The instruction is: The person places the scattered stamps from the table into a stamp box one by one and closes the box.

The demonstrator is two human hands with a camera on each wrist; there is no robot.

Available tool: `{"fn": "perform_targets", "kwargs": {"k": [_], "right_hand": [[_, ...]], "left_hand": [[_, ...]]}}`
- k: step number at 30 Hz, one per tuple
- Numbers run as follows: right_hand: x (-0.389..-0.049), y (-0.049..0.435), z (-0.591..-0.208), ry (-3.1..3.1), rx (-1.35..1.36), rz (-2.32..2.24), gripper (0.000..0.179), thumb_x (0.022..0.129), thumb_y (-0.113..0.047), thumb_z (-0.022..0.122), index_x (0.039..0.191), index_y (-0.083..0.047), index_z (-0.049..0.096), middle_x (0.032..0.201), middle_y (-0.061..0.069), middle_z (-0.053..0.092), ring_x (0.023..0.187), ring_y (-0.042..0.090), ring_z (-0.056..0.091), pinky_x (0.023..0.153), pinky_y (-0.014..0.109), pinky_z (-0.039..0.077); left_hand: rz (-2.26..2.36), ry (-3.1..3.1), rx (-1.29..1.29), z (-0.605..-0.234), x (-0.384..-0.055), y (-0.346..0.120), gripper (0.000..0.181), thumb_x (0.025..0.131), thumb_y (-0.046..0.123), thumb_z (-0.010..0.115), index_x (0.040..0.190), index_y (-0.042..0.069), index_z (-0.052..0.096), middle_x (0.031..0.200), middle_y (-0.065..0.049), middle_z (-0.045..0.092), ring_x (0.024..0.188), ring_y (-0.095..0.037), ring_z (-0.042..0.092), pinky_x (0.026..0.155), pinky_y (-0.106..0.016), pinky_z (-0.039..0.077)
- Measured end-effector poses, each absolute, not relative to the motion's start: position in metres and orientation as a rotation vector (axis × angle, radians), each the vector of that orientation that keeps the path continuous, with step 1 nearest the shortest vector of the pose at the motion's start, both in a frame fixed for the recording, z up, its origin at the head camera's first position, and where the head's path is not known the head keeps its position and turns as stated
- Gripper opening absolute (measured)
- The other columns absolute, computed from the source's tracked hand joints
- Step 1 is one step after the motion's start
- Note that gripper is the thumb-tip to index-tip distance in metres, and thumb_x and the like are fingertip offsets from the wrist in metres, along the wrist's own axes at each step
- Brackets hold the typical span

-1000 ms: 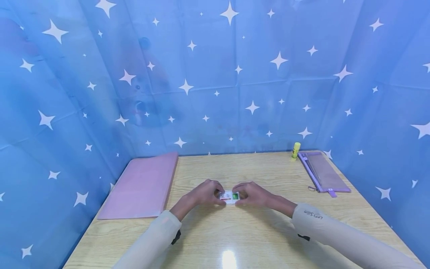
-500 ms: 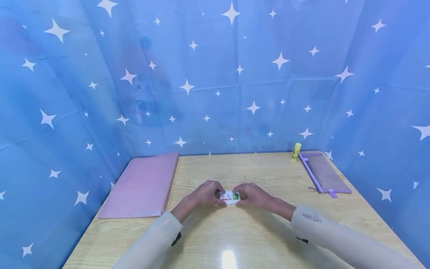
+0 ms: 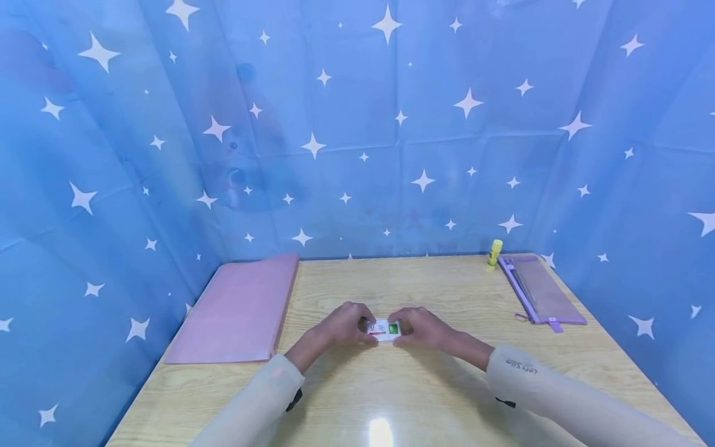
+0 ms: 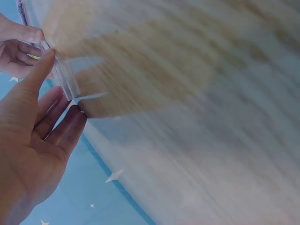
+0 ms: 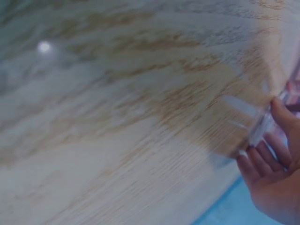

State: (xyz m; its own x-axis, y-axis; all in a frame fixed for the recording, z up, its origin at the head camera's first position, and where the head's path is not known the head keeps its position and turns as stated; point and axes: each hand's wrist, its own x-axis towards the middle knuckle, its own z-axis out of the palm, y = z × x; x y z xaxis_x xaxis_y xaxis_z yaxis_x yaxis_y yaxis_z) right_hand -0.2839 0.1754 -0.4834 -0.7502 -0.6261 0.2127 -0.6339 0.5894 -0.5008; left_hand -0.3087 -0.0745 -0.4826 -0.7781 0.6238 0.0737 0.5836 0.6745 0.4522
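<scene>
A small flat clear plastic case with a white printed face and a green square at its right end is held low over the middle of the table. My left hand pinches its left end between thumb and fingers. At the opposite end, the thumb and fingers of my right hand grip it the same way. From the left wrist, the clear edge of the case shows at or just above the tabletop; exact contact is hard to tell. In the right wrist view it is partly hidden behind my right hand.
A pink folder lies on the left of the wooden table. At the back right stands a yellow glue stick, beside a purple zip pouch with slim items inside. A blue starry curtain encloses the back and sides.
Both hands keep their hold on the plastic case, which stays in place on the table. Only the head view drifts slightly, moving the whole scene a little right and down.
</scene>
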Motion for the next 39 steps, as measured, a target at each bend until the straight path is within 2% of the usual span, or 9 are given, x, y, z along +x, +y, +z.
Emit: {"fn": "perform_targets", "kwargs": {"k": [7,15,26,39], "right_hand": [[-0.2835,0.1781,-0.4847,-2.785,1.107,0.915,0.045,0.087,-0.012,0.086,0.124,0.005,0.068,0.124,0.022,0.07,0.111,0.037,0.068,0.088,0.043,0.056],[-0.2803,0.1802,-0.4849,-2.822,1.1,0.933,0.046,0.09,-0.014,0.083,0.129,0.004,0.066,0.13,0.02,0.068,0.116,0.036,0.065,0.09,0.042,0.056],[-0.2811,0.1812,-0.4828,-2.815,1.136,0.921,0.044,0.092,-0.014,0.081,0.13,0.002,0.065,0.13,0.019,0.068,0.111,0.032,0.067,0.084,0.032,0.053],[-0.2805,0.1817,-0.4823,-2.802,1.173,0.91,0.042,0.093,-0.014,0.08,0.13,0.001,0.066,0.133,0.02,0.066,0.112,0.032,0.066,0.082,0.031,0.053]], "left_hand": [[0.704,2.807,1.0,-0.4836,-0.3081,-0.0741,0.048,0.082,0.035,0.091,0.119,0.009,0.075,0.11,0.001,0.072,0.085,-0.007,0.062,0.072,-0.018,0.05],[0.688,2.792,0.995,-0.4857,-0.3054,-0.073,0.048,0.082,0.035,0.09,0.12,0.009,0.074,0.11,0.002,0.071,0.086,-0.006,0.062,0.072,-0.018,0.05],[0.686,2.799,0.994,-0.4834,-0.3063,-0.0742,0.048,0.082,0.036,0.09,0.12,0.01,0.073,0.11,0.003,0.07,0.086,-0.006,0.061,0.072,-0.018,0.05],[0.678,2.791,1.011,-0.4818,-0.3051,-0.0741,0.048,0.084,0.036,0.089,0.121,0.009,0.073,0.111,0.001,0.07,0.087,-0.009,0.062,0.072,-0.018,0.05]]}}
